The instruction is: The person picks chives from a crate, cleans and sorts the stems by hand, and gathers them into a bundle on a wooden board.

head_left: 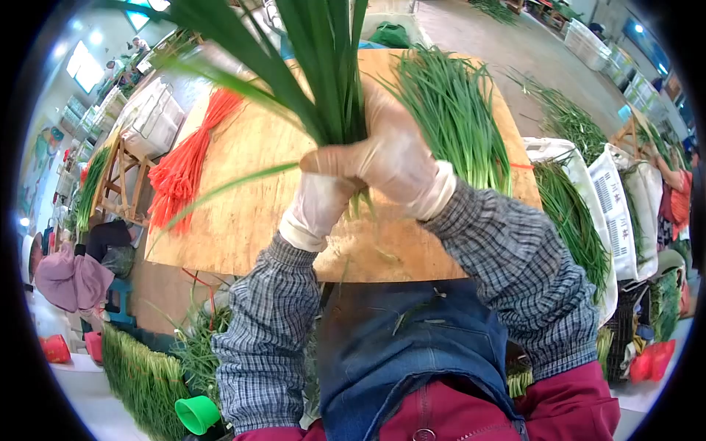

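Observation:
A bunch of garlic chives [323, 81] stands upright over the wooden board, its long flat leaves fanning up toward the far left. Both my gloved hands close round its lower part. My left hand [323, 192] grips near the base, and one loose leaf [235, 187] trails left from it. Higher on the right side, my right hand [397, 151] wraps the bunch, slightly blurred by motion. Short pale ends [360, 202] poke out below the hands. A pile of chives [456, 117] lies on the board to the right.
Red ties [193, 165] lie along the left edge of the board [257, 242]. White crates [614, 209] with chives stand at the right. Bundled chives [143, 382] and a green cup [197, 415] are at lower left. Other people [73, 275] are at both sides.

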`<action>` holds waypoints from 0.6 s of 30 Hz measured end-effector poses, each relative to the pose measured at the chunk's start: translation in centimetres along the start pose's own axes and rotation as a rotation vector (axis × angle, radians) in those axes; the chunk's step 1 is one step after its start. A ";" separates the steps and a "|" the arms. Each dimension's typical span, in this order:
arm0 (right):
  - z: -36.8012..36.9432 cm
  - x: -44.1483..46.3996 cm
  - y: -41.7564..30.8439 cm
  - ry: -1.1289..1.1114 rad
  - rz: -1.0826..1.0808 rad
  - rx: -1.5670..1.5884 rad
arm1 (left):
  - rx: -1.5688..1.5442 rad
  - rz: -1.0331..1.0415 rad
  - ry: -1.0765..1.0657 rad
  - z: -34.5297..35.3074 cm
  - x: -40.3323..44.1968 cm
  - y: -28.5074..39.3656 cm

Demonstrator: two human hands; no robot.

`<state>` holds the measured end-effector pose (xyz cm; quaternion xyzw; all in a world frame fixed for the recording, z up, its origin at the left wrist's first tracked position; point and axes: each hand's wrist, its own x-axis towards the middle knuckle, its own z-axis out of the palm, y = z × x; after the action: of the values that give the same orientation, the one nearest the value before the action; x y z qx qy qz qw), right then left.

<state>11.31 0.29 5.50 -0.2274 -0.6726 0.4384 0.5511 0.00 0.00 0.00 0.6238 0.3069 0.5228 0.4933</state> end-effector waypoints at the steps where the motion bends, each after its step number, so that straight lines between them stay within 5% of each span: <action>1: -0.9 0.3 -1.2 0.016 0.040 -0.083 | -0.005 -0.062 -0.099 0.8 0.1 1.6; 2: -1.7 0.5 -2.6 0.014 -0.031 -0.255 | 0.044 0.060 -0.216 1.3 0.7 2.8; 5: -4.4 2.0 -4.6 0.052 -0.059 -0.234 | 0.026 -0.054 -0.409 2.4 4.2 5.8; 10: -11.0 1.6 -7.1 0.243 0.122 -0.189 | -0.058 0.005 -0.452 9.2 7.4 5.9; 11: -12.4 1.3 -7.5 0.293 0.209 -0.118 | -0.117 -0.181 -0.447 10.0 7.5 6.4; 15: -20.0 -0.2 -6.2 0.337 0.399 -0.168 | 0.115 0.039 -0.351 11.9 8.7 1.0; 17: -22.7 -1.4 -4.2 0.389 0.497 -0.070 | 0.659 0.473 -0.361 12.8 9.4 -3.5; 18: -23.1 -1.7 -3.3 0.411 0.548 -0.019 | 0.684 0.593 -0.445 13.2 9.5 -4.5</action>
<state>34.15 5.10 7.56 -0.4883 -0.4653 0.5089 0.5349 15.72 6.07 -0.42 0.9065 0.1574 0.3642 0.1445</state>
